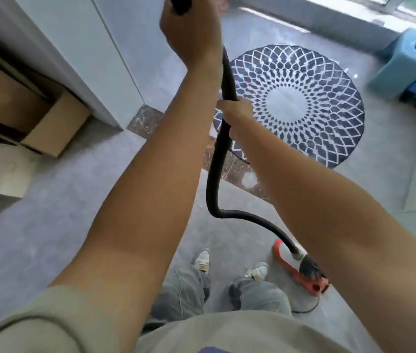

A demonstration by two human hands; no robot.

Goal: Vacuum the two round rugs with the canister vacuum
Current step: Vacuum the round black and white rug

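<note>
Over the near edge of the round rug (pixel 303 103), the right hand (pixel 238 112) holds the black hose (pixel 214 174), with its fingers curled tight around it. Up past the rug's left side, the left hand (pixel 191 31) wraps its fingers around the thick top end of the hose. The red and white vacuum (pixel 301 268) sits on the floor well back from the rug, by the person's feet.

left hand (pixel 191 34) on hose (pixel 214 174), beyond right hand (pixel 237 113) | round rug (pixel 316 123) on floor, right of both hands | canister vacuum (pixel 312 282) under right forearm, beside feet (pixel 202 261) | boxes (pixel 56 126) well left of hands | suitcase (pixel 410 64) far right, past rug
</note>
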